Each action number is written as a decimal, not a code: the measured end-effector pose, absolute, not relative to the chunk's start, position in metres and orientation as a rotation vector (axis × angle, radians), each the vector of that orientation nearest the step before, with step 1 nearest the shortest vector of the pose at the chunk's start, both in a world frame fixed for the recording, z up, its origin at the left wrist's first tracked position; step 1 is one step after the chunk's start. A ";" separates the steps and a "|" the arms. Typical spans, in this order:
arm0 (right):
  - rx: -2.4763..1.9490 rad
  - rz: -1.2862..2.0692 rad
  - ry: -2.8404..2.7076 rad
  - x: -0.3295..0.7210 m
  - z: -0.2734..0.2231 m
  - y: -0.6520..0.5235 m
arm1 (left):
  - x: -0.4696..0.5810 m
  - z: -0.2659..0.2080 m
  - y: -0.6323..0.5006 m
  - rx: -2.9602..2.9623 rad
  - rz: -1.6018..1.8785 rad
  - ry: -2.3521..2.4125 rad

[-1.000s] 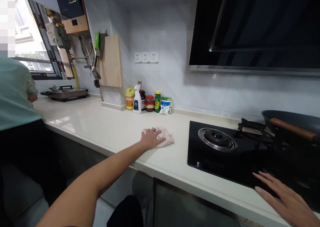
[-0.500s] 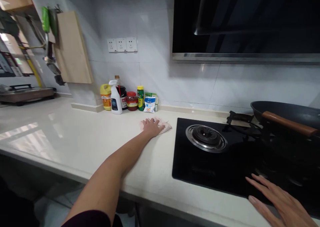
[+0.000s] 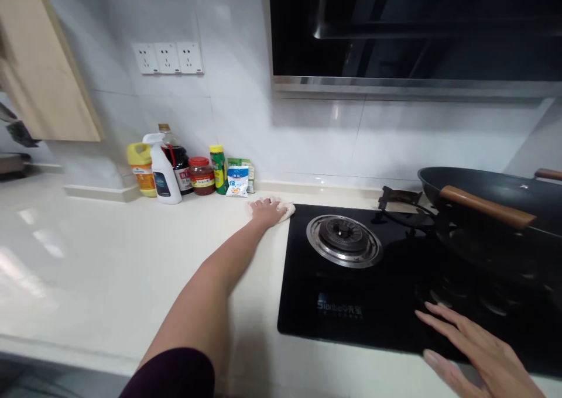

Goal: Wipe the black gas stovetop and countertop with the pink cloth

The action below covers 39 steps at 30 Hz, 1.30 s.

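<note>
My left hand (image 3: 267, 213) reaches across the pale countertop (image 3: 175, 269) and presses a light pinkish cloth (image 3: 287, 212) down onto it. The cloth lies by the back left corner of the black gas cooktop (image 3: 302, 295), mostly hidden under the fingers. A blue and white packet (image 3: 237, 182) stands just behind that hand. At the lower right, my right hand (image 3: 478, 351) holds nothing, its fingers apart over the front edge of the cooktop. Whether it touches the glass I cannot tell.
Along the wall stand a yellow jug (image 3: 143, 172), a white spray bottle (image 3: 164, 178), a dark sauce bottle (image 3: 181, 167), a red-lidded jar (image 3: 202, 178) and a green canister (image 3: 218, 172). A wok (image 3: 492, 187) with wooden handles sits on the right burner. Above hangs a black range hood (image 3: 395, 35).
The view has turned right and come closer. My left hand has slid the cloth toward the cooktop's back left corner, where it looks more bunched. My right hand stays over the front edge.
</note>
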State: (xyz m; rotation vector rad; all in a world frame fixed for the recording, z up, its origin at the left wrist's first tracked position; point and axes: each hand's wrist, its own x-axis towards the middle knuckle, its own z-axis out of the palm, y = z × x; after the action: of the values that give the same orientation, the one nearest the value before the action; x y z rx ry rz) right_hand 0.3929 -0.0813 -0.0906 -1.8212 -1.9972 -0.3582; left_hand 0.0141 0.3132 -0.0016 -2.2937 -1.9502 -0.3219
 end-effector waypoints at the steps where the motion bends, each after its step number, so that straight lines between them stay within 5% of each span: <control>1: -1.820 -0.344 -1.994 0.393 -0.090 -0.081 | 0.013 -0.002 0.308 -2.307 -0.318 -1.934; 23: -1.821 -0.102 -1.934 0.386 -0.080 -0.072 | -0.115 0.003 -0.024 -2.720 -0.327 -1.283; 39: -1.836 -0.107 -1.955 0.389 -0.083 -0.075 | -0.339 -0.001 -0.024 -2.283 -0.065 -1.582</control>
State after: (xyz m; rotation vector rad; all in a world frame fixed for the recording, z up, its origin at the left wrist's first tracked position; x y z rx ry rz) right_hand 0.3890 -0.0752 -0.0830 -1.8360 -1.9553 -0.1069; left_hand -0.3394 -0.0244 -0.0009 -2.2833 -1.5823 -0.0651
